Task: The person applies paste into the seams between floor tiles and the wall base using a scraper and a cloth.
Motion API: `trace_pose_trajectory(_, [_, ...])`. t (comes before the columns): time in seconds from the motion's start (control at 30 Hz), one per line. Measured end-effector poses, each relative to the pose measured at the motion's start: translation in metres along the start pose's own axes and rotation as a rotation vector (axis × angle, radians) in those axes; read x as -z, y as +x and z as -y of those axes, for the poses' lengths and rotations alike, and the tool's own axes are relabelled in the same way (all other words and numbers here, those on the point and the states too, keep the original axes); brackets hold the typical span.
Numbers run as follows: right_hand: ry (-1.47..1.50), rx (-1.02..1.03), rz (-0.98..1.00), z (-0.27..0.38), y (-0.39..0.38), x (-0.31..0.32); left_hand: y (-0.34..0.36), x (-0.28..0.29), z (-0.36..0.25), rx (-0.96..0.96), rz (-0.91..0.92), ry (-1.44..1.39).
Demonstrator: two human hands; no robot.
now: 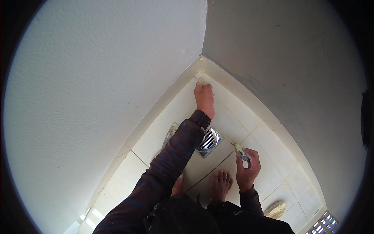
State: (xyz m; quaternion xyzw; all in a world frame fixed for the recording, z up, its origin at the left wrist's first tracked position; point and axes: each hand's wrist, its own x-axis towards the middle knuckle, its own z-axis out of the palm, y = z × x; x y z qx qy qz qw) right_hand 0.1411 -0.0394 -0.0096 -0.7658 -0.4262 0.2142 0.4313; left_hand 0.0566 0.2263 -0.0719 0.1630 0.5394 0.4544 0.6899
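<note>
My left hand [205,100] reaches far forward, low in the corner where two walls meet the tiled floor. Its fingers are closed, and pale material shows at their tips; what they hold, if anything, is hard to make out. Cream paste [201,64] marks the skirting joint just beyond. My right hand [249,167] is raised above the floor at the right, gripping a small grey scraper [242,154] between thumb and fingers. Cream paste clings to the scraper's tip, and there are pale smears on the fingers.
A square metal floor drain [209,141] lies beside my left sleeve. A crumpled, greyish see-through piece [170,134] is partly hidden by that arm. My bare foot [221,185] stands on the tiles. A round cream-coloured piece [275,210] and a grating [325,223] are at lower right.
</note>
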Motion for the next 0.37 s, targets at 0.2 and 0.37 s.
trace_pose_trajectory(0.2, [0.003, -0.009, 0.017, 0.000, -0.002, 0.001, 0.020, 0.004, 0.008, 0.131, 0.078, -0.459])
trace_pose_trajectory(0.37, [0.000, -0.025, 0.016, -0.002, -0.002, 0.001, 0.055, 0.014, 0.017, 0.155, 0.192, -0.661])
